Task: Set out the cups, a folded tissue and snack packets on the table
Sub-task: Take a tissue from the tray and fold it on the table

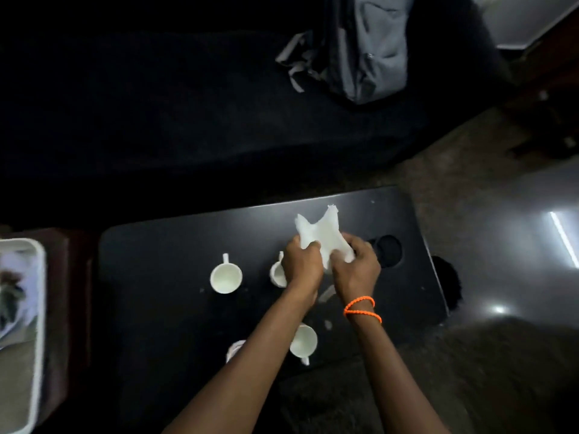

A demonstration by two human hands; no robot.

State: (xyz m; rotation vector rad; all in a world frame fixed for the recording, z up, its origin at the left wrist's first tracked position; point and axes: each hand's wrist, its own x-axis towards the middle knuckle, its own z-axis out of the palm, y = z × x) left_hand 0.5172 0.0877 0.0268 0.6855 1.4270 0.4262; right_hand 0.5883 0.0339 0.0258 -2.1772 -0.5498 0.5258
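A crumpled white tissue (322, 234) is held above the black table (163, 277) by both hands. My left hand (302, 263) pinches its left side and my right hand (357, 267), with an orange band at the wrist, grips its right side. Several white cups stand on the table. One cup (225, 277) sits left of my hands with its handle pointing away. Another cup (277, 272) is partly hidden behind my left hand. A third cup (303, 341) stands near the front between my forearms. A fourth cup (235, 349) peeks out beside my left forearm.
A white tray (39, 308) holding packets sits at the left on a dark stand. The table has a round cup-holder recess (388, 250) at its right end. A grey backpack (360, 48) rests on the dark sofa beyond. Shiny floor lies to the right.
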